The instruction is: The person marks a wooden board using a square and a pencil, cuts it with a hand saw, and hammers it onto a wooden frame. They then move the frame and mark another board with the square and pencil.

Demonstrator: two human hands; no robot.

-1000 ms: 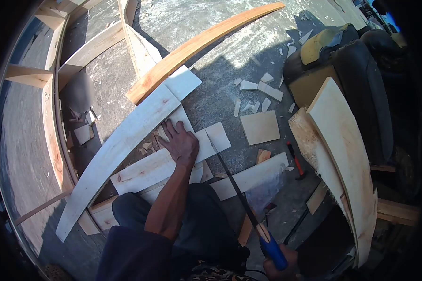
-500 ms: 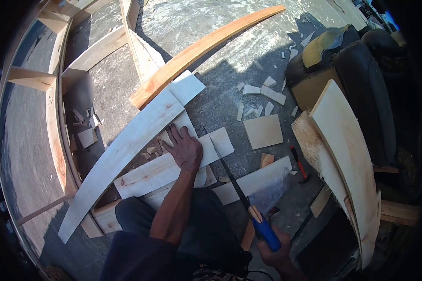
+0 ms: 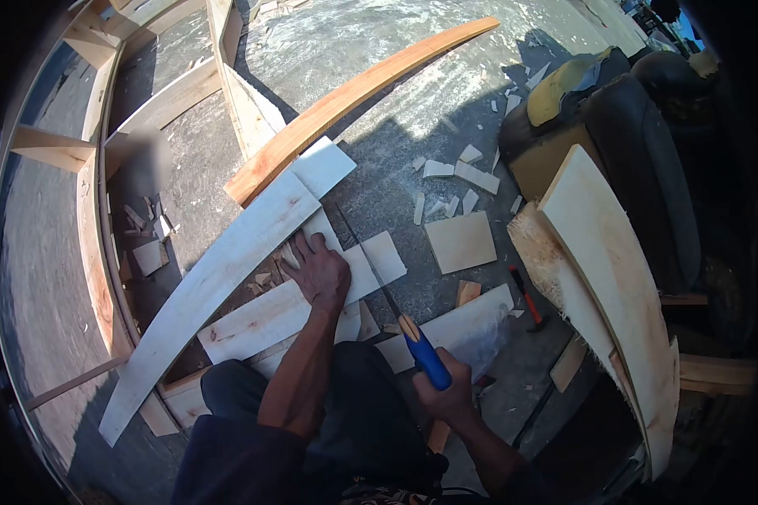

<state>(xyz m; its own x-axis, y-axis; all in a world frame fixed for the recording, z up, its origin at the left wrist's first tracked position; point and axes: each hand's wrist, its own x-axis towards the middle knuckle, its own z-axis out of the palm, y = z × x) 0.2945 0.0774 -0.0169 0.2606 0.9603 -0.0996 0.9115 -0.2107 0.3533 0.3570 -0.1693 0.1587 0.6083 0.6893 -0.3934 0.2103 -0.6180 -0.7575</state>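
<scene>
My right hand is wrapped around the blue handle of a handsaw. Its dark blade lies across a pale wooden board near that board's right end, with the tip reaching past the far edge. With fingers spread, my left hand presses flat on the wood just left of the blade. Beyond its fingertips lies a long curved plank. Another pale plank rests on the floor beside the saw handle.
A wooden frame stands along the left. An orange-brown curved beam lies ahead. Offcuts and a square board are scattered to the right, near a red-handled hammer. Curved planks lean against a dark seat.
My right hand has pushed the saw forward and to the left, so more blade passes beyond the board. My left hand stays on the wood; the whole view has shifted slightly.
</scene>
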